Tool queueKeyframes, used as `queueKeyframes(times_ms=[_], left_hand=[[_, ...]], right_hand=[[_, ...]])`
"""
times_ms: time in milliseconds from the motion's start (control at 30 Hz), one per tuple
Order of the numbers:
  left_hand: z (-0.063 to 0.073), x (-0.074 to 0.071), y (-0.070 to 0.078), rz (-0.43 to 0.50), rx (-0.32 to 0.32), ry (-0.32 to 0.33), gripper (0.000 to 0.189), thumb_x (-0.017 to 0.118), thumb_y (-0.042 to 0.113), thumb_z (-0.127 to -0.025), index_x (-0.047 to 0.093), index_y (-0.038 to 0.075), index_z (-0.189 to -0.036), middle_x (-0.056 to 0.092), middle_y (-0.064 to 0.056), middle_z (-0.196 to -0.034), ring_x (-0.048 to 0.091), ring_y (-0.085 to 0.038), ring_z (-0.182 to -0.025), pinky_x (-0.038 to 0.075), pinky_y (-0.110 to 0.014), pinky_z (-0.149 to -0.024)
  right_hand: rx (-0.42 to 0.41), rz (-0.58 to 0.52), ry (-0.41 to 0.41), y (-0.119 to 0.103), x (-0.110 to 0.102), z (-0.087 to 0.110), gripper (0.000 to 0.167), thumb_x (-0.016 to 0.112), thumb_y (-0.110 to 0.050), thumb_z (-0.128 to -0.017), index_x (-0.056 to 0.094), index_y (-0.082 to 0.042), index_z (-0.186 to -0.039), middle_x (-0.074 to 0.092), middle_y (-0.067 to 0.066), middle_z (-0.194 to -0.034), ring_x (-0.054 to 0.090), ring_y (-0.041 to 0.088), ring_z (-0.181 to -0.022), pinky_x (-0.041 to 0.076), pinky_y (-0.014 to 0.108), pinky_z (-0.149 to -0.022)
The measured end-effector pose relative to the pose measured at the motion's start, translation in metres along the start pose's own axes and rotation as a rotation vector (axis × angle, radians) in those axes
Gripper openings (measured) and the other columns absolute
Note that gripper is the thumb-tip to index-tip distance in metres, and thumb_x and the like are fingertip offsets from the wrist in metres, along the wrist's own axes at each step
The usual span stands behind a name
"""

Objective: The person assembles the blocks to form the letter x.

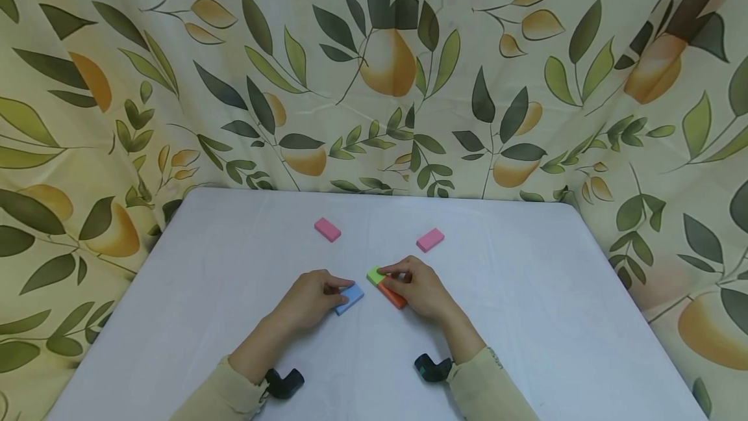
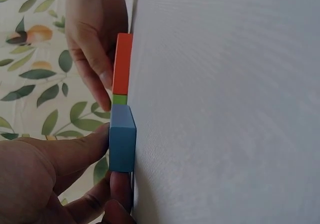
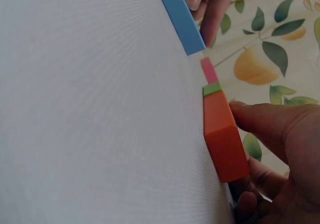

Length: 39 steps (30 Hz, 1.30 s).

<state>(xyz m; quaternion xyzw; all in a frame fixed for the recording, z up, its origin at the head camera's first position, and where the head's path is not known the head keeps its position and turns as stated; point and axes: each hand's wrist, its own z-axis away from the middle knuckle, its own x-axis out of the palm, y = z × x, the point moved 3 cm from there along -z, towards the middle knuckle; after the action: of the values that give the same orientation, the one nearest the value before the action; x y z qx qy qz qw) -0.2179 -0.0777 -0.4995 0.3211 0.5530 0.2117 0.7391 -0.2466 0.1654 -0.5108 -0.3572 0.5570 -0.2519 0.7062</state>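
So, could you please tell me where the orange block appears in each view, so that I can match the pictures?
Head: the orange block is below centre, slightly right.
Left wrist: upper half, left of centre.
Right wrist: right of centre, mostly in the lower half.
Shared landmark: the blue block, left of it, below it and above it, respectively.
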Motion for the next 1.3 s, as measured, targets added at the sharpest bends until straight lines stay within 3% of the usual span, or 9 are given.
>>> queueKeyframes(times_ms=[1300], left_hand=[[-0.0077, 0.0062, 0.0070, -0.018, 0.013, -0.003, 0.029, 0.077, 0.027, -0.094, 0.077, 0.032, -0.123, 0.066, 0.006, -0.096, 0.058, -0.015, -0.091, 0.051, -0.033, -0.080]], right_hand=[[-0.023, 0.019, 0.002, 0.0005, -0.0005, -0.0015, 0.023, 0.077, -0.024, -0.094, 0.080, -0.038, -0.111, 0.064, -0.008, -0.101, 0.053, 0.016, -0.086, 0.043, 0.032, -0.072]])
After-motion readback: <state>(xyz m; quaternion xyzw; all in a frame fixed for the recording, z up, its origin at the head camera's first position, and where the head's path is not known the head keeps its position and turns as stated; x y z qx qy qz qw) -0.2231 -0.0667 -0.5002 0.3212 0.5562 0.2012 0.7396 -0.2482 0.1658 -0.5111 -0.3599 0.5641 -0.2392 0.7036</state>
